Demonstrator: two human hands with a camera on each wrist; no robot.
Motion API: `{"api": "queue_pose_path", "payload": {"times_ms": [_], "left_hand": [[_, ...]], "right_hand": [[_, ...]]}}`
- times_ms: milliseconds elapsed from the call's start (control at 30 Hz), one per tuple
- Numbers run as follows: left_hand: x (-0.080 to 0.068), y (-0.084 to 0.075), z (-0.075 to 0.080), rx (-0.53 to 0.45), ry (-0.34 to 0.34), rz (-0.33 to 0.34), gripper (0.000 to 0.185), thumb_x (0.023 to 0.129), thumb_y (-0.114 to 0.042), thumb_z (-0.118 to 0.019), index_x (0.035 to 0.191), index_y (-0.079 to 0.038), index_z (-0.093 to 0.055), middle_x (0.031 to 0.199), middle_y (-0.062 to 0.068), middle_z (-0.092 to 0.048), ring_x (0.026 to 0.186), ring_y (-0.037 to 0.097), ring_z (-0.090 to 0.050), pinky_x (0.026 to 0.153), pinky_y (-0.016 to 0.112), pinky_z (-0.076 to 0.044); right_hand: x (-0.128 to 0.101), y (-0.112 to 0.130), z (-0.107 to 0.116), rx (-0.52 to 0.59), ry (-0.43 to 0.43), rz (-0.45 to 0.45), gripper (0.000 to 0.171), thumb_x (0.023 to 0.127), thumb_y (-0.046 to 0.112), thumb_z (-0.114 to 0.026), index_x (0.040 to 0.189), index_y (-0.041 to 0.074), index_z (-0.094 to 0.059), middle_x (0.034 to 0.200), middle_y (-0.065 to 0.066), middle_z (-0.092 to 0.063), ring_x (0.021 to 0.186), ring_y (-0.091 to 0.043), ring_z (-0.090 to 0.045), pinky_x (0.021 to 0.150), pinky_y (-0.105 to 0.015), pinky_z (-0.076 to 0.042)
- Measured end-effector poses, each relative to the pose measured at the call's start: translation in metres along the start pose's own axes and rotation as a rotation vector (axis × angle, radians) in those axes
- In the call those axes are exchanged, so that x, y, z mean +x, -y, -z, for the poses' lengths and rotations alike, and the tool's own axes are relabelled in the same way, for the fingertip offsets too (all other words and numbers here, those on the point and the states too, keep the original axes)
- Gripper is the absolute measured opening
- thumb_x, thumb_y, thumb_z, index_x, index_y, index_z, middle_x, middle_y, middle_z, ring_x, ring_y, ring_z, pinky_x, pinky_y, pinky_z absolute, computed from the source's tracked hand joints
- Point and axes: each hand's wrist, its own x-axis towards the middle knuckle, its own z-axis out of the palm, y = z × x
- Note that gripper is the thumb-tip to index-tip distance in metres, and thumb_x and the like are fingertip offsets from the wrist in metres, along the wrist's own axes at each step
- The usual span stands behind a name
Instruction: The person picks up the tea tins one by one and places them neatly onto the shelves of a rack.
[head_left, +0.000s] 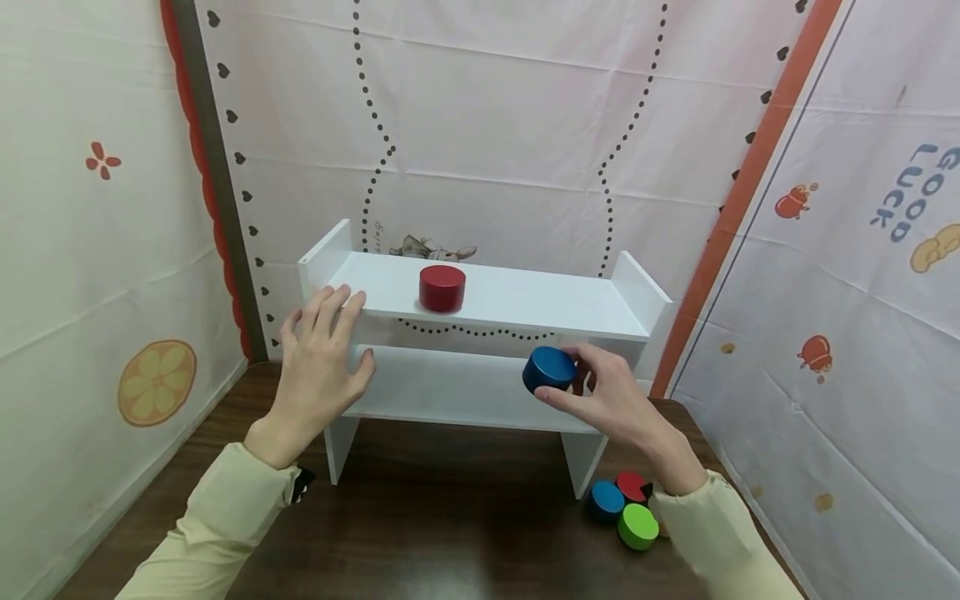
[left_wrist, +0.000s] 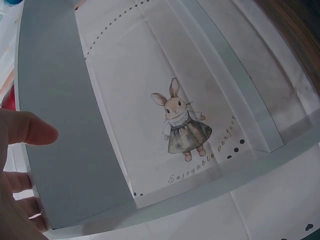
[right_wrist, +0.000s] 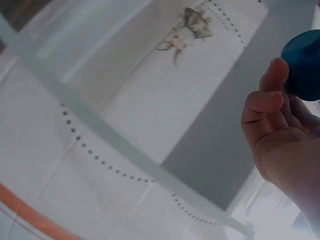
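Observation:
My right hand (head_left: 611,392) pinches a dark blue cylinder block (head_left: 548,369) between thumb and fingers, in front of the white two-tier shelf (head_left: 442,387). The blue block (right_wrist: 306,65) also shows at the right edge of the right wrist view. With fingers spread and nothing in its grasp, my left hand (head_left: 317,371) is by the shelf's left end, its fingertips overlapping the front edge of the upper board. A red cylinder block (head_left: 442,289) stands on that upper board, left of the middle. The left wrist view shows my left thumb (left_wrist: 35,131) against the grey-looking board.
On the dark wooden table (head_left: 465,517), right of the shelf's foot, lie a smaller-looking blue block (head_left: 606,500), a red block (head_left: 632,485) and a green block (head_left: 638,527), close together. My right sleeve partly covers this group. Printed cloth walls (head_left: 487,125) surround the table's back and sides.

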Motion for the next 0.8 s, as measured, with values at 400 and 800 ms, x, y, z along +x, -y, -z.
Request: {"api": "queue_pose_path", "payload": {"times_ms": [400, 800], "left_hand": [[0.001, 0.0, 0.001, 0.002, -0.001, -0.005, 0.072, 0.073, -0.014, -0.074, 0.138, -0.004, -0.045, 0.141, 0.021, -0.044, 0.134, 0.038, -0.034, 0.099, 0.069, -0.028], [0.0, -0.001, 0.003, -0.004, 0.011, 0.009, 0.074, 0.071, -0.014, -0.075, 0.138, -0.005, -0.044, 0.142, 0.019, -0.043, 0.135, 0.037, -0.033, 0.1, 0.07, -0.028]], "right_hand": [[0.043, 0.03, 0.019, -0.015, -0.047, 0.095, 0.053, 0.081, 0.03, -0.076, 0.125, 0.008, -0.057, 0.107, -0.009, -0.064, 0.082, -0.019, -0.055, 0.068, -0.025, -0.048], [0.078, 0.043, 0.019, -0.032, -0.059, 0.067, 0.056, 0.081, 0.034, -0.076, 0.126, 0.007, -0.057, 0.104, -0.01, -0.064, 0.088, -0.022, -0.056, 0.07, -0.03, -0.048]]}}
